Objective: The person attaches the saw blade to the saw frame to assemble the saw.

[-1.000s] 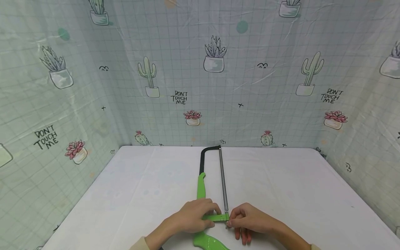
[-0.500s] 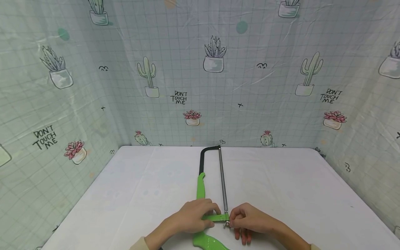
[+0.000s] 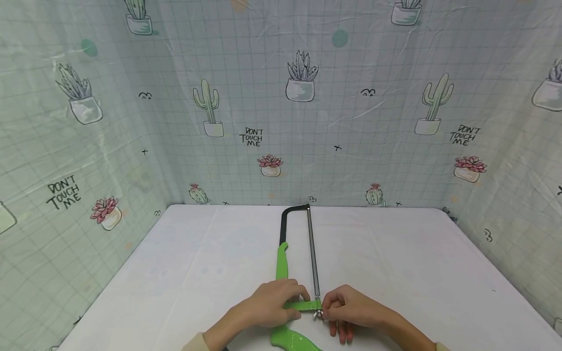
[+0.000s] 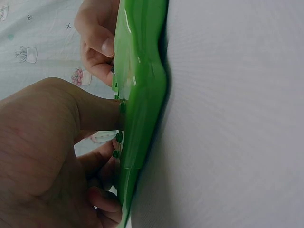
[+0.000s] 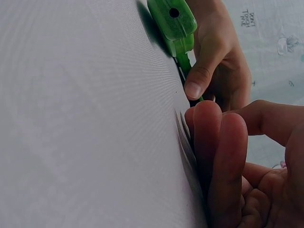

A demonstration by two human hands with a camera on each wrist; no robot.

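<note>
A hacksaw lies on the white table, with a green handle (image 3: 295, 340), a black front frame (image 3: 283, 226) and a long grey blade (image 3: 312, 253). My left hand (image 3: 277, 303) grips the green crossbar (image 3: 303, 306) near the handle, thumb on the near side and fingers on the far side. At the blade's near end sits a small metal wing nut (image 3: 317, 315), which the thumb and index finger of my right hand (image 3: 353, 308) pinch at its right side. In the right wrist view, the other right-hand fingers (image 5: 227, 161) hide the nut.
A white cloth (image 3: 210, 263) covers the table beneath the saw. Behind and at both sides rise pale green curtains (image 3: 246, 102) printed with cacti. The saw's front end lies close to the table's far edge.
The wing nut has turned by my right fingertips, and its wings show more to the left than a second ago. My left hand and the hacksaw keep their place.
</note>
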